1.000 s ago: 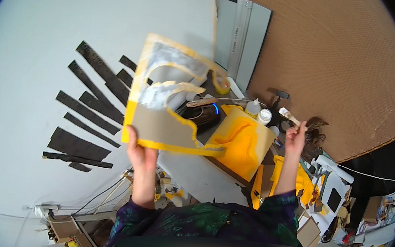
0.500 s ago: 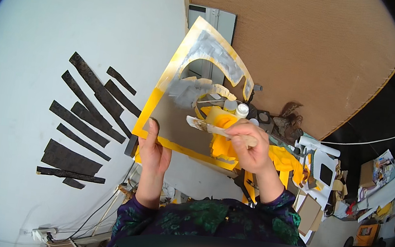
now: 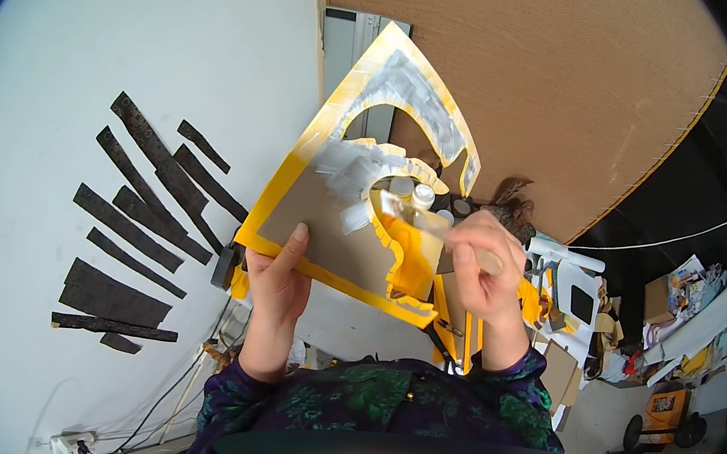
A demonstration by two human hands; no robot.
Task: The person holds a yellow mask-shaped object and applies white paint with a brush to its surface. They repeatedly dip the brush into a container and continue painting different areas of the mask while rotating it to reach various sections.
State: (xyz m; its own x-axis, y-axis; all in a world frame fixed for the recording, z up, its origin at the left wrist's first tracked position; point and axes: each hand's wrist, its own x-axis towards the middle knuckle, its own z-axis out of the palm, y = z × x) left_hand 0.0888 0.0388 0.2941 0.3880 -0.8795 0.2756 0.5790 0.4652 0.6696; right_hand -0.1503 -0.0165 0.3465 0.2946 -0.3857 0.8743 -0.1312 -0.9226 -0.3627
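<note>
Head view: the left hand (image 3: 280, 280) pinches the lower-left part of a grey panel (image 3: 319, 222) with yellow edging, thumb flat on the near face; the other fingers pass behind the board, hidden. The panel is held up, tilted, in front of the person's chest, its long straight edge running from lower left to upper right. The right hand (image 3: 488, 260) has its fingers curled round the handle of a brush (image 3: 426, 222), blurred here. The panel lies to the left of these fingers, and the brush's long axis points up and left, roughly along the panel's lower edge. Its bristle end overlaps the curved cut-out; whether it touches the rim cannot be told. The pale grey-white streaks (image 3: 347, 175) are just beyond, to the upper left.
</note>
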